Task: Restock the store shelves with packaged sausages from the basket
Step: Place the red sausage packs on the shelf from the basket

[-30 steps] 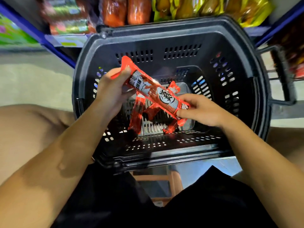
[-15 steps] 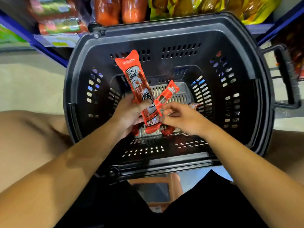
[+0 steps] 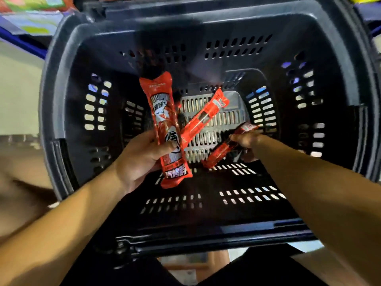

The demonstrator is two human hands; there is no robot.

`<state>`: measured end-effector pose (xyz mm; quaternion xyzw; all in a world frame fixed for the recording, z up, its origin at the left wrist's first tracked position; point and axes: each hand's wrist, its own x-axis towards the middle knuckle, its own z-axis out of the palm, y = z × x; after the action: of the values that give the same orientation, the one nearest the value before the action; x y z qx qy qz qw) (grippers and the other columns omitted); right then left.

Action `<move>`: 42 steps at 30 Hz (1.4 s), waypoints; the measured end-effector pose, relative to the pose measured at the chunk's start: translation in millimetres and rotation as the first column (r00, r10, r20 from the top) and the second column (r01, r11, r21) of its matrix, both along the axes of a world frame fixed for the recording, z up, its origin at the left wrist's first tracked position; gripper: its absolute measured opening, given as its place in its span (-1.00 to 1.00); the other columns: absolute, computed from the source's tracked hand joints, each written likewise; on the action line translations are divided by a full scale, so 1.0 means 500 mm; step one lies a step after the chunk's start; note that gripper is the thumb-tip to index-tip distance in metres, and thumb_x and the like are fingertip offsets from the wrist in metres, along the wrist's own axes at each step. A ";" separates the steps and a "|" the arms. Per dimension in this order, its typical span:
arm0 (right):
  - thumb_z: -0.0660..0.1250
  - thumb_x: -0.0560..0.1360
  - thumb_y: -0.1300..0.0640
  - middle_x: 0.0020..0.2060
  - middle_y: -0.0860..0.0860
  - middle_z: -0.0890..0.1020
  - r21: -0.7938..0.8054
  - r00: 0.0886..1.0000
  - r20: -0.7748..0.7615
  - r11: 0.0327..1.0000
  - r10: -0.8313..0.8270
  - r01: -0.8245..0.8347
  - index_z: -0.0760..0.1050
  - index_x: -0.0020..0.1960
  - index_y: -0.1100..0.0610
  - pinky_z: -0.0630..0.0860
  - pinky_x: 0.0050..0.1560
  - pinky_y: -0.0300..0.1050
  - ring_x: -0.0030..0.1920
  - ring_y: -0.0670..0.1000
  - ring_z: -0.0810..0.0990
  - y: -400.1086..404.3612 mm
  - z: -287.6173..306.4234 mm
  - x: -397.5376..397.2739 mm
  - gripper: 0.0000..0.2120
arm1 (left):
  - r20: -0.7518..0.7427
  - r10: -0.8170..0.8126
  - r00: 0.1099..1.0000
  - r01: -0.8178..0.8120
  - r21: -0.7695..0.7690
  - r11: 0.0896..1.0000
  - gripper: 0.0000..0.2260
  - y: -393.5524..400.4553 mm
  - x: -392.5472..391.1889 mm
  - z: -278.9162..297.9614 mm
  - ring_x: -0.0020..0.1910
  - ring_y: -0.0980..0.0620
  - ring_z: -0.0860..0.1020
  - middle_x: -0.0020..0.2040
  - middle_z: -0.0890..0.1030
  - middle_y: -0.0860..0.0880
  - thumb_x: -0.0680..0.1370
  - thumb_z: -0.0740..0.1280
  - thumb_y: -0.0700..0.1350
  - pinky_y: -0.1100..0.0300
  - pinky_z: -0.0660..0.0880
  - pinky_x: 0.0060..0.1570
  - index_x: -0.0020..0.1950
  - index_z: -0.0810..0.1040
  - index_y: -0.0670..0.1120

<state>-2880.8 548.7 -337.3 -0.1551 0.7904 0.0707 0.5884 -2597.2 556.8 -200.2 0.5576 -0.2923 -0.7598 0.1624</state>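
Note:
A black plastic basket [image 3: 61, 112] fills the view in front of me. My left hand [image 3: 140, 159] grips a large red sausage pack [image 3: 165, 120] upright over the basket's middle. Tucked behind it in the same hand is a slimmer red sausage pack [image 3: 206, 116] that angles up to the right. My right hand [image 3: 245, 141] is down near the basket floor, fingers closed on a third red sausage pack [image 3: 218, 155] that lies slanted on the grey bottom grid [image 3: 226, 120].
Shelf edges with blurred colourful packets [image 3: 31, 5] run along the top left behind the basket. The floor [image 3: 16, 89] shows at the left. My knees and black shorts [image 3: 247, 271] sit below the basket's near rim.
The camera moved closer to the basket. My left hand now holds two packs upright, and my right hand has dropped right and lower onto another pack on the basket floor.

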 end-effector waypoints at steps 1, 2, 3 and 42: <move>0.36 0.54 -0.09 -0.03 0.14 0.55 0.023 0.999 0.016 0.999 -0.035 0.035 0.44 0.15 0.17 0.57 -0.02 0.10 -0.10 0.17 0.57 0.001 -0.019 0.004 -0.64 | 0.026 -0.007 1.000 0.007 -0.002 1.000 -0.68 -0.003 0.002 -0.004 0.10 -0.08 0.66 0.12 0.69 -0.10 0.44 0.43 -0.05 0.04 0.62 0.03 0.18 0.61 -0.06; 0.37 0.54 -0.07 -0.05 0.14 0.57 0.015 0.997 0.024 0.997 -0.073 0.072 0.46 0.12 0.17 0.58 -0.06 0.08 -0.13 0.15 0.58 0.001 -0.036 0.009 -0.66 | 0.063 -0.017 0.998 0.018 -0.007 1.000 -0.66 -0.005 0.003 -0.008 0.11 -0.09 0.66 0.12 0.68 -0.10 0.44 0.44 -0.06 -0.04 0.58 0.11 0.20 0.60 -0.08; 0.39 0.53 -0.04 -0.08 0.15 0.60 -0.011 0.993 0.018 0.993 -0.119 0.119 0.48 0.06 0.18 0.60 -0.08 0.07 -0.16 0.15 0.59 -0.001 -0.053 0.015 -0.70 | 0.099 -0.038 0.994 0.040 -0.018 0.999 -0.63 -0.008 0.006 -0.013 0.12 -0.10 0.65 0.13 0.68 -0.10 0.44 0.47 -0.07 -0.09 0.54 0.18 0.23 0.58 -0.10; 0.19 0.48 0.44 0.13 0.03 0.68 -0.677 0.748 0.656 0.516 0.099 0.525 0.64 0.17 0.06 0.61 0.10 -0.03 0.15 0.05 0.65 0.152 0.438 0.166 -0.55 | -0.357 0.214 0.909 -0.262 -0.090 0.961 -0.80 0.072 0.028 0.158 -0.02 -0.11 0.59 0.03 0.64 -0.12 0.43 0.38 -0.08 -0.01 0.55 -0.01 0.04 0.59 -0.02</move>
<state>-2797.6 624.6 -118.2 -0.3225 0.4972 -0.4464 0.6705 -2583.4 592.8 -120.9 0.4353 -0.2400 -0.7983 0.3400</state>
